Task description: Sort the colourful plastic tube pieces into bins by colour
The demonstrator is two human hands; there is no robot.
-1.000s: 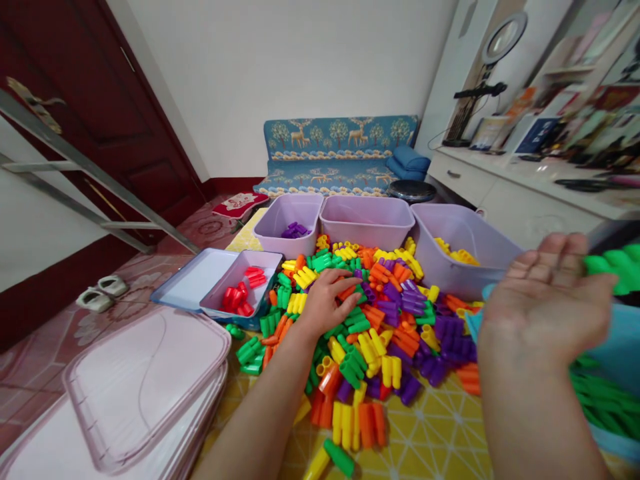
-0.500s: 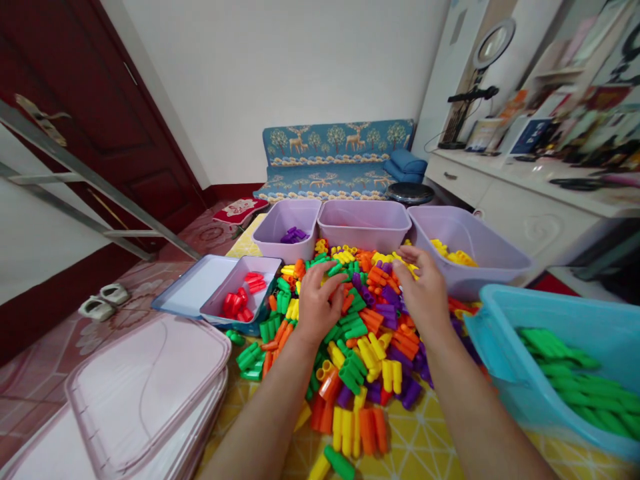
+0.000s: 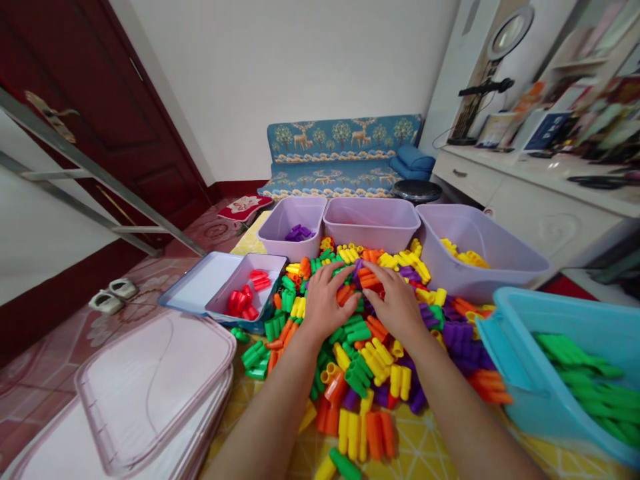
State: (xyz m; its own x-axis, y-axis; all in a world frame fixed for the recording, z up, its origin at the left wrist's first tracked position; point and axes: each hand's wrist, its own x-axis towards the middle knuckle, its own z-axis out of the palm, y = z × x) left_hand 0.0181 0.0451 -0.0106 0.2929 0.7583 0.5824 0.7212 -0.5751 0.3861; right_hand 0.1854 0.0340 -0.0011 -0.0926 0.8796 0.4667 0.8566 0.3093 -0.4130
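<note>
We see the left hand [image 3: 324, 303] and right hand [image 3: 400, 307], both grips open, at mixed plastic tubes [image 3: 358, 375], which lilac bins [image 3: 370, 235] border closely, presumably for short reaches.

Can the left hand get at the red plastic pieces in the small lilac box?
Probably yes: the small lilac box is open, nothing covers the red plastic pieces, and only its wall and loose pieces separate them from the left hand.

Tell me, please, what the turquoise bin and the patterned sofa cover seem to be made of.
The turquoise bin looks like smooth, fairly glossy plastic: its rounded form catches light. The sofa cover seems matte printed fabric, showing no shine; its fibre is unclear.
</note>
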